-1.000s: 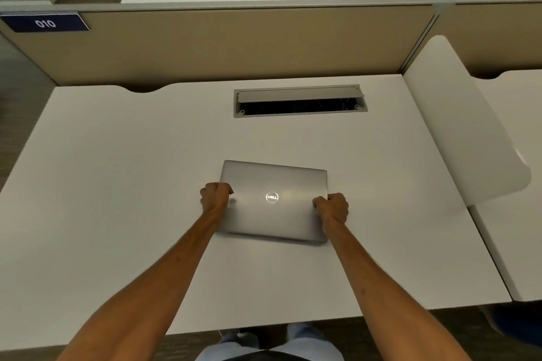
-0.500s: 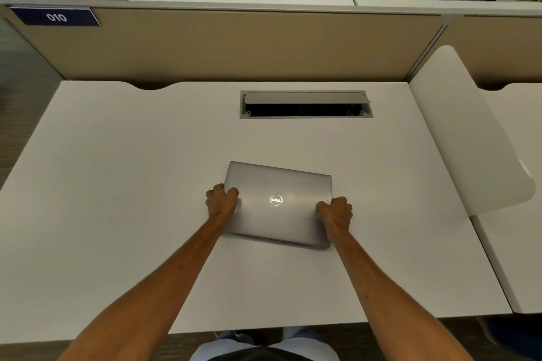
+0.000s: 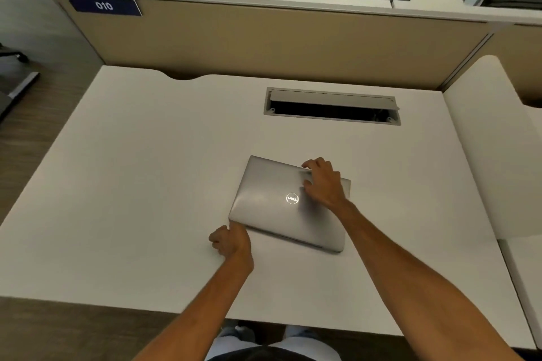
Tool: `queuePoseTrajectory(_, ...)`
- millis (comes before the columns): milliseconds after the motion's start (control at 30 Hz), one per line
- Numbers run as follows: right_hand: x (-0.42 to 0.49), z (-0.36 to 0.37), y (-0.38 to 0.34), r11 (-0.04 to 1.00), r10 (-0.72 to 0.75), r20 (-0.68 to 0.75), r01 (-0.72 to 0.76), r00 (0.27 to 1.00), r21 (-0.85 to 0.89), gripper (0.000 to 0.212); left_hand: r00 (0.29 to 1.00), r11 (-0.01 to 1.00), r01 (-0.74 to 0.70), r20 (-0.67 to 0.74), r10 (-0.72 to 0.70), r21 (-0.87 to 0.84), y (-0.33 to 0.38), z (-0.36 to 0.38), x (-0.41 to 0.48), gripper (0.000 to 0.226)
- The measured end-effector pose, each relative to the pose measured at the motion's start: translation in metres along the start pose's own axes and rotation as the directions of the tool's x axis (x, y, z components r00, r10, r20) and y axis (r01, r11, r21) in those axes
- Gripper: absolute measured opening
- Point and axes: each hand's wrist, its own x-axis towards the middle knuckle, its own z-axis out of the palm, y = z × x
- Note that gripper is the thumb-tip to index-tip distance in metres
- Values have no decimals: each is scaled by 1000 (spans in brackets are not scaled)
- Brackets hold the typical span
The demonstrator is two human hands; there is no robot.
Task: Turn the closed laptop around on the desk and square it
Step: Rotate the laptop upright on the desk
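Observation:
A closed silver laptop (image 3: 272, 202) with a round logo on its lid lies on the white desk (image 3: 140, 184), skewed so its near edge slopes down to the right. My right hand (image 3: 324, 183) lies on the lid near the far right corner, fingers curled over the far edge. My left hand (image 3: 230, 242) is at the laptop's near left corner, fingers curled, thumb touching the corner.
An open cable tray slot (image 3: 333, 110) is set into the desk behind the laptop. A beige partition (image 3: 264, 41) with a blue "010" label (image 3: 104, 5) closes the back. A white curved divider (image 3: 492, 138) stands on the right. The desk's front edge is near my knees.
The laptop has turned clockwise. My right hand moved from the right side edge up onto the lid's far right part; my left hand slid from the left edge down to the near left corner.

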Motion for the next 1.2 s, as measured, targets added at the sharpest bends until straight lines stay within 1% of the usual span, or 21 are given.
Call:
queuePoseTrajectory(67,12,0,-6,999,-29,2,29,1000,-22,44,981,978,177,101,-166,-112,-10,6,-7,62)
queuePoseTrajectory(100,17,1,-7,999,-38,6,38,999,-34,43,959,956,250,176,-222,-151,-13,9,-15,60)
queuePoseTrajectory(133,21,2,-8,998,-44,15,44,999,-51,42,931,940,304,258,-259,-153,-17,12,-25,58)
queuePoseTrajectory(200,27,5,-6,994,-50,48,54,998,-92,42,862,936,343,421,-280,-80,-24,18,-44,54)
queuePoseTrajectory(267,33,8,-4,993,-51,84,59,995,-103,40,804,941,339,526,-277,-22,-28,23,-57,49)
queuePoseTrajectory(333,39,11,-4,995,-53,104,62,993,-81,38,804,941,335,534,-261,-43,-30,28,-60,39)
queuePoseTrajectory(400,44,12,-6,995,-57,110,66,992,-78,37,816,933,349,517,-260,-82,-32,30,-60,35)
queuePoseTrajectory(500,50,14,-9,993,-46,142,60,989,-98,34,801,909,389,541,-255,-147,-38,35,-58,26)
queuePoseTrajectory(567,54,15,-11,994,-33,157,49,987,-94,33,805,904,393,538,-248,-171,-40,40,-56,24)
queuePoseTrajectory(667,56,16,-12,996,-17,182,33,983,-87,32,808,899,394,538,-240,-192,-42,46,-55,28)
queuePoseTrajectory(833,57,21,-14,995,39,220,-17,975,-101,34,797,886,428,536,-278,-178,-36,44,-49,32)
queuePoseTrajectory(967,60,18,-13,996,47,257,-27,965,-83,33,787,868,464,533,-311,-179,-30,40,-47,55)
queuePoseTrajectory(1000,61,17,-13,997,44,265,-24,963,-79,32,789,868,463,529,-311,-180,-30,41,-48,57)
queuePoseTrajectory(1067,61,15,-14,998,40,274,-23,961,-65,30,798,877,448,521,-304,-175,-30,40,-48,55)
queuePoseTrajectory(1200,60,12,-15,998,59,275,-50,960,-40,27,800,896,413,537,-269,-166,-35,37,-44,41)
